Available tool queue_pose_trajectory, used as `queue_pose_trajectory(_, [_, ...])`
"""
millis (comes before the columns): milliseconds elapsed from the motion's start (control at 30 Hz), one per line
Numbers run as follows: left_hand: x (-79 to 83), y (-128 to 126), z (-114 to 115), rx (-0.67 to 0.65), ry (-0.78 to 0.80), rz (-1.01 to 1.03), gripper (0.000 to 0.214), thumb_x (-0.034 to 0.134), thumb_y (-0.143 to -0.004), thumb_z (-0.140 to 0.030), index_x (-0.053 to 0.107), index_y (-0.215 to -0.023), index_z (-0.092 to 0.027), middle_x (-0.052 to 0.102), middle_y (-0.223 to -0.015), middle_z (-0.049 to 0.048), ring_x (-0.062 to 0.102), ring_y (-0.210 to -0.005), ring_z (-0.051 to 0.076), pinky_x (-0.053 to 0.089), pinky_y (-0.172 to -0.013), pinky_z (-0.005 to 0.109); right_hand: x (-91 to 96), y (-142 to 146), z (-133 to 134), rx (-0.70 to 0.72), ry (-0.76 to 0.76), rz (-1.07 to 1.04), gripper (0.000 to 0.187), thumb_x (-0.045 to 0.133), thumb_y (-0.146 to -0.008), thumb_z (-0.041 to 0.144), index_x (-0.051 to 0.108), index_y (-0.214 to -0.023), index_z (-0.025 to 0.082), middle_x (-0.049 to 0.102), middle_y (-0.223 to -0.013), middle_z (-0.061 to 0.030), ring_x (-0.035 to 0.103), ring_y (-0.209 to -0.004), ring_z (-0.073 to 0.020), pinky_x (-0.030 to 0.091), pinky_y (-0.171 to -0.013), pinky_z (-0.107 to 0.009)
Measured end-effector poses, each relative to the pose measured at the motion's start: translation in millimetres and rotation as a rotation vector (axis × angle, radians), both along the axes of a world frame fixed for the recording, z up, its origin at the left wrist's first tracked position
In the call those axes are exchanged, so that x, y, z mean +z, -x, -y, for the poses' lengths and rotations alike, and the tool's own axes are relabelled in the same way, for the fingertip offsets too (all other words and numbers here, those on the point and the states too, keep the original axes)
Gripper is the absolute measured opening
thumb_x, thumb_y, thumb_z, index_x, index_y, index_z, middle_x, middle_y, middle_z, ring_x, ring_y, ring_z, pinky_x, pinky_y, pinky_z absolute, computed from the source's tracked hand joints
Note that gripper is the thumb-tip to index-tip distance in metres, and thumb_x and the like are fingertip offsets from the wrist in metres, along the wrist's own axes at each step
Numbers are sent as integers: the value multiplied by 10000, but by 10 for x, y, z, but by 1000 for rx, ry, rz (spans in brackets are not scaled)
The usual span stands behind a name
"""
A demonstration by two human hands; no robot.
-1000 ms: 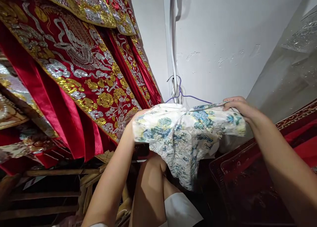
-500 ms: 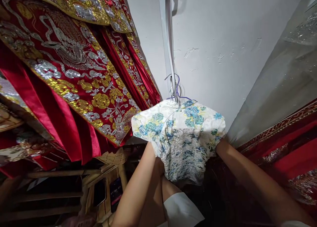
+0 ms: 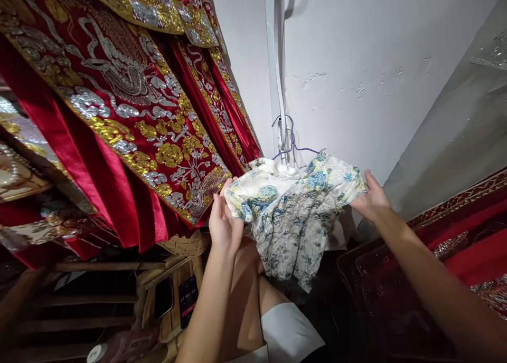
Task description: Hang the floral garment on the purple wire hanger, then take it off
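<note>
One short-sleeved floral blouse [image 3: 285, 210], white with blue, green and yellow flowers, was spread in front of you, its collar uppermost and its lower part bunched in folds. Your left hand [image 3: 225, 223] was at the sleeve on the blouse's left, palm turned up, some fingers hidden by the cuff. Your right hand [image 3: 370, 197] was at the opposite sleeve, thumb raised apart from the cloth, other fingers partly hidden. You could not tell whether either grip was pinching the fabric.

Just above the blouse's collar was a purple hanger [image 3: 292, 141], its hook beside a pale vertical strip [image 3: 273, 51]; how far it reached into the blouse was hidden. Behind the blouse stood a white wall [image 3: 356, 41] with scuffed marks. Left of the blouse hung a red costume [image 3: 166, 157] embroidered in gold and silver. Below the blouse were your bare legs [image 3: 245, 299] and white shorts [image 3: 291, 328]. Lower left of it, on bamboo slats [image 3: 174, 318], lay a phone [image 3: 188, 301] showing digits, with a second phone [image 3: 163, 298] just beside it. Farther lower left was a bottle [image 3: 134, 344] with a white cap.
</note>
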State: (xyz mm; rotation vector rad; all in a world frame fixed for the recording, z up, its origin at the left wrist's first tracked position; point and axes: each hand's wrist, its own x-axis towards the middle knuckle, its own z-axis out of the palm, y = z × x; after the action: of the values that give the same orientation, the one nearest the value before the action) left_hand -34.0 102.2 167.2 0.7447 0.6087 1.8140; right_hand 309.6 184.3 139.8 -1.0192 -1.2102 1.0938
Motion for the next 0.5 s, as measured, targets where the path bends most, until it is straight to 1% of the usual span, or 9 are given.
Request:
queue_pose_trajectory(67, [175,6,-74,18,-34,-66,412,586,-970,-478,708,-1254,-205,605,-1488,102,488,-1454,288,399,-1219,440,153,-67,41,-34,44,-75,605,507,-876,697,660,-1249,246,763,-1076,-142,707,-1082,-342,583,-859,-487])
queue_pose_trajectory(167, [388,47,-253,19,-131,-197,415,659,-915,-434,706,-1255,-200,595,-1497,105,490,-1451,300,394,-1219,441,395,-148,140,-98,10,-132,466,588,-851,625,670,-1130,262,769,-1005,-130,715,-1032,-347,591,-817,-466])
queue_pose_trajectory(200, [439,77,-309,23,-163,-274,432,679,-895,-426,701,-1263,-200,599,-1492,110,506,-1437,306,406,-1208,445,461,-166,175,-126,-12,-161,411,611,-838,591,671,-1081,264,769,-978,-125,717,-1018,-350,594,-804,-465])
queue_pose_trajectory(267, [503,167,-393,29,-194,-509,490,702,-869,-439,673,-1303,-213,607,-1477,116,554,-1384,320,447,-1165,463,547,-177,253,-220,-74,-260,295,632,-816,495,668,-999,266,760,-932,-111,724,-984,-345,600,-792,-468])
queue_pose_trajectory(333, [514,280,-432,63,-210,-824,596,716,-855,-481,605,-1386,-232,571,-1509,118,552,-1373,330,449,-1155,492,571,-146,356,-342,-158,-365,201,617,-809,420,671,-929,268,746,-886,-97,728,-939,-327,609,-785,-470])
queue_pose_trajectory(367, [500,333,-438,98,-229,-998,672,731,-843,-498,552,-1438,-241,525,-1549,120,512,-1406,337,417,-1178,513,564,-113,425,-390,-212,-382,174,603,-822,402,679,-906,269,740,-866,-90,728,-918,-318,613,-776,-467])
queue_pose_trajectory(400, [471,376,-439,143,-257,-1168,755,748,-827,-509,493,-1486,-246,470,-1589,124,451,-1451,347,369,-1209,538,549,-71,509,-424,-277,-343,187,573,-860,409,691,-900,270,733,-850,-83,725,-897,-307,618,-752,-459])
queue_pose_trajectory(433, [429,403,-436,196,-289,-1324,821,763,-813,-511,440,-1521,-248,422,-1619,128,382,-1492,357,315,-1234,563,527,-20,611,-432,-340,-252,247,531,-914,434,709,-925,264,730,-856,-79,721,-887,-294,624,-728,-443])
queue_pose_trajectory(500, [295,388,-430,288,-347,-1567,842,767,-809,-478,405,-1533,-244,400,-1622,139,292,-1524,382,240,-1250,612,474,101,866,-388,-432,-8,380,469,-1008,508,730,-1048,235,730,-973,-69,705,-920,-263,631,-727,-400])
